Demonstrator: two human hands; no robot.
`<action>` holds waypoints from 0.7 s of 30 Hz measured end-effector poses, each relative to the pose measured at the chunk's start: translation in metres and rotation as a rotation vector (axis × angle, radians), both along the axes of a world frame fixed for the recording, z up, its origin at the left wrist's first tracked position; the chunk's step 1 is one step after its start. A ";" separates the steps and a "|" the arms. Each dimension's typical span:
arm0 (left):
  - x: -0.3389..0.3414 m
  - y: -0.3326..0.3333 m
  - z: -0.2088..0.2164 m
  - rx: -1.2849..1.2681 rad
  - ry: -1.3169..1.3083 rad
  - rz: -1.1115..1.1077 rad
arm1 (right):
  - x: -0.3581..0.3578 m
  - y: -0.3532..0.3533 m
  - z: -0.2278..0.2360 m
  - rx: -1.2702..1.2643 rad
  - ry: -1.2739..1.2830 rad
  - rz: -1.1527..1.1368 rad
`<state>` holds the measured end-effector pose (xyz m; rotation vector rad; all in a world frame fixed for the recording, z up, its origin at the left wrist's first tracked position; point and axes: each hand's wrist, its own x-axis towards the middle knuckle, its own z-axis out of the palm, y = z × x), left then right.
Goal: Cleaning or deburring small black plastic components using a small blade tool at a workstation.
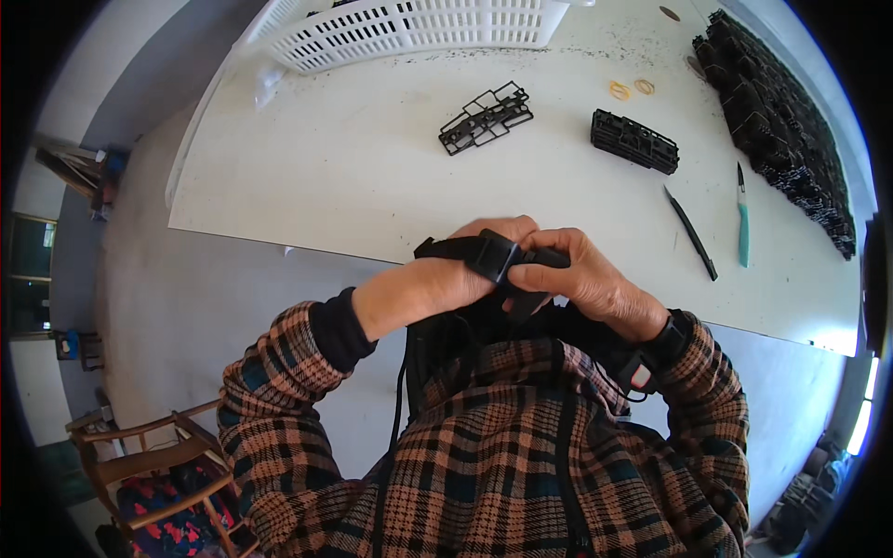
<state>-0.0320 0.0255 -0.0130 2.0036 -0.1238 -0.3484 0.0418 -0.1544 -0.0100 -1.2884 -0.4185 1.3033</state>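
Observation:
A black strap (448, 248) with a small square black device (493, 255) sits around my left wrist, at the table's near edge. My right hand (595, 277) is closed, its thumb and fingers pinching a black strap-like piece (549, 258) right beside that device. My left hand (502, 226) is bent away behind the device, and its fingers are mostly hidden. On the table beyond my hands lie a flat black plastic lattice frame (486, 118) and a compact stack of similar black parts (634, 142).
A black pen (691, 232) and a teal-handled craft knife (743, 223) lie at the right. Yellow rubber bands (619, 90) are farther back. Black parts (777, 130) pile along the right edge. A white slotted basket (409, 33) stands at the back; a wooden chair (158, 456) is lower left.

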 end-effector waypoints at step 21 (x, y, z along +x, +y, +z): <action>-0.087 0.020 0.032 0.658 -0.930 0.056 | 0.031 -0.055 0.023 -0.079 -0.166 -0.170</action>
